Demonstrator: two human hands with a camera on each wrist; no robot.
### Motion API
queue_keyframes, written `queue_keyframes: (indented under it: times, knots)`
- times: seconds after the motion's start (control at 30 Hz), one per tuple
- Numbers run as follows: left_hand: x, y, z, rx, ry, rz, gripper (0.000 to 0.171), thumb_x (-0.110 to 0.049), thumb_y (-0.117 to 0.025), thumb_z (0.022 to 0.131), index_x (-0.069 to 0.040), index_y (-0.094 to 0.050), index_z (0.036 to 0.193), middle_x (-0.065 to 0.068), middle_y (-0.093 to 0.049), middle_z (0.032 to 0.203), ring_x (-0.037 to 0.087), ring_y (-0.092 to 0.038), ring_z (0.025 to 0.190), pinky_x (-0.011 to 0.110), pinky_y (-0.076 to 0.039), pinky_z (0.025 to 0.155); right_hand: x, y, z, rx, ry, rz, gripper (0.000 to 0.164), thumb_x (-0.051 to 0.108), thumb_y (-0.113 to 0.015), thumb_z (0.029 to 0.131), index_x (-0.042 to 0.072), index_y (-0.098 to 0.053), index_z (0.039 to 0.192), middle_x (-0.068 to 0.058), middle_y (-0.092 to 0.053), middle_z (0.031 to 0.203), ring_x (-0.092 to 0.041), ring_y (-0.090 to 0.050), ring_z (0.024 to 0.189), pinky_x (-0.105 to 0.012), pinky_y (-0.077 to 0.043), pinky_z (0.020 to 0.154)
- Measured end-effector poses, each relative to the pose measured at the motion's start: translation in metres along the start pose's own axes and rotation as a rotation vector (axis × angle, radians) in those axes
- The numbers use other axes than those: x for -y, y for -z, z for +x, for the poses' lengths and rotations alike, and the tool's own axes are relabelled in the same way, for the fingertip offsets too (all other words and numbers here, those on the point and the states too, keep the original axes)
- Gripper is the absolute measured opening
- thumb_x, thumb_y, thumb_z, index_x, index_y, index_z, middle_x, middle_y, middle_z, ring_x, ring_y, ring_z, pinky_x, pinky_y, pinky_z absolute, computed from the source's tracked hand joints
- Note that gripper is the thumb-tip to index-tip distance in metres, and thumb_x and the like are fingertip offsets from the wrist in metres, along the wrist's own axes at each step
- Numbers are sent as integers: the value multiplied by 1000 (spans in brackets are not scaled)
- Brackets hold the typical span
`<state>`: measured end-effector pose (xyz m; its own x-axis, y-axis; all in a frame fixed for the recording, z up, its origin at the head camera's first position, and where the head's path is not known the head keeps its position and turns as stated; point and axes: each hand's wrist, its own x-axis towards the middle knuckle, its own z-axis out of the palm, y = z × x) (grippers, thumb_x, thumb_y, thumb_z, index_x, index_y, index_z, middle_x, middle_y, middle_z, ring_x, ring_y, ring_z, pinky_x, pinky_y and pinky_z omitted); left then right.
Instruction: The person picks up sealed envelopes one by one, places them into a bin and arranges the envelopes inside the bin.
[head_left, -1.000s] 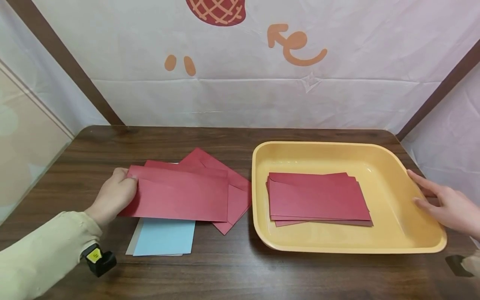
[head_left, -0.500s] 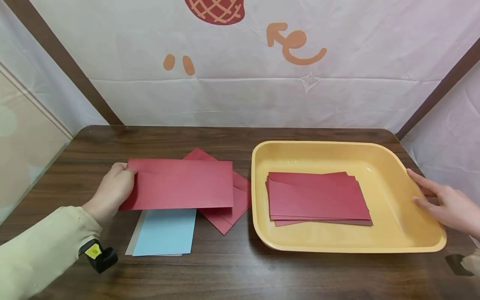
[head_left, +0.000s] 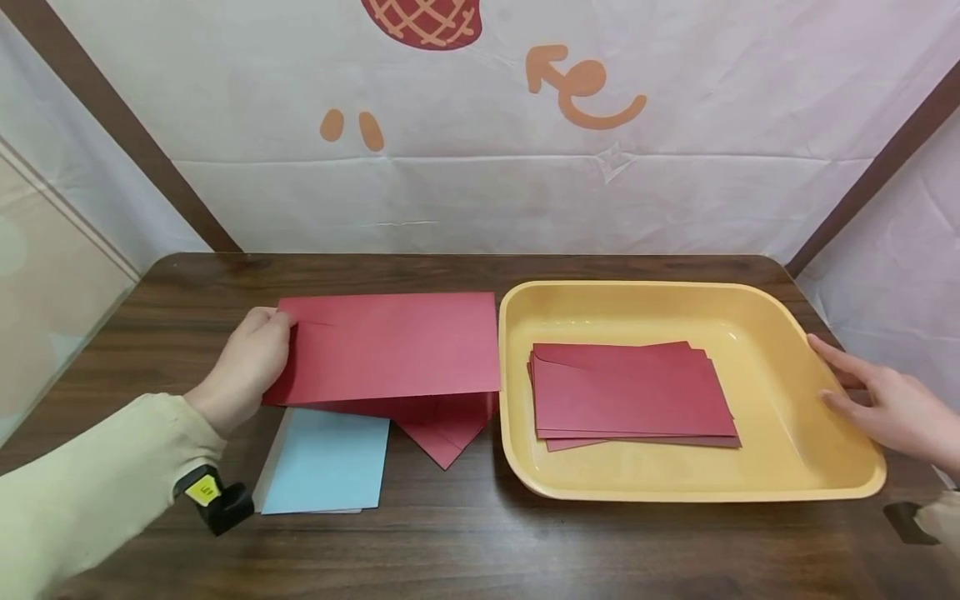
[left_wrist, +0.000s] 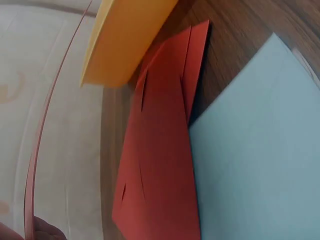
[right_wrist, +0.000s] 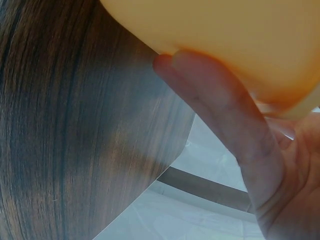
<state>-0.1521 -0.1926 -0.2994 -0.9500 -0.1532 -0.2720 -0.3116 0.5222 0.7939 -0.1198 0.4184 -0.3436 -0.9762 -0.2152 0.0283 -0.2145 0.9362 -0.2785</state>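
- Head view shows the work looking partway along: an envelope stack [head_left: 633,392] lies inside the yellow tray [head_left: 787,425], slightly fanned at the edges, and these red pieces can be counted as done, though how many there are cannot be told.
- One red envelope [head_left: 386,346] is in hand, raised above the worktop [head_left: 450,550] on the tray's left side. Its far edge comes right up to the tray's left rim in this view; whether they touch cannot be told, and the envelope is not inside.
- The left hand [head_left: 251,362] has its fingers closed on that envelope's near end, thumb on the upper face, the rest of the envelope reaching out unsupported towards the tray.
- The right hand [head_left: 888,408] is at the tray's right side, long fingers along the outside of the wall and thumb over the rim, a light grip with the fingers only slightly bent.
- Left over, as far as can be judged: loose red envelopes [left_wrist: 160,150], apparently two overlapping, lie under the raised one, outside the tray; their full number is hidden.
- A light blue sheet [head_left: 326,462] lies on the worktop below them, also outside the tray; no blue shows among the red pieces inside.
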Motion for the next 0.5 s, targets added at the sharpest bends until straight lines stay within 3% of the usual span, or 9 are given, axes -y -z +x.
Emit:
queue_keyframes:
  times: [0.2, 0.5]
  knots:
    - [-19, -19, -3, 44, -21, -14, 50, -33, -17, 99, 4, -26, 129, 17, -41, 107, 19, -49, 80, 29, -45, 61, 1, 1, 0, -3, 5, 2, 67, 12, -60, 89, 0, -24, 143, -38, -60, 100, 15, -52, 64, -16, -46, 53]
    - [-50, -50, -7, 62, -84, 21, 40, -24, -22, 101, 7, -29, 125, 22, -38, 115, 31, -38, 109, 36, -33, 84, 0, 1, 0, 1, -2, 14, 68, 13, -61, 89, 0, -23, 143, -39, -59, 100, 11, -56, 63, -17, -47, 53]
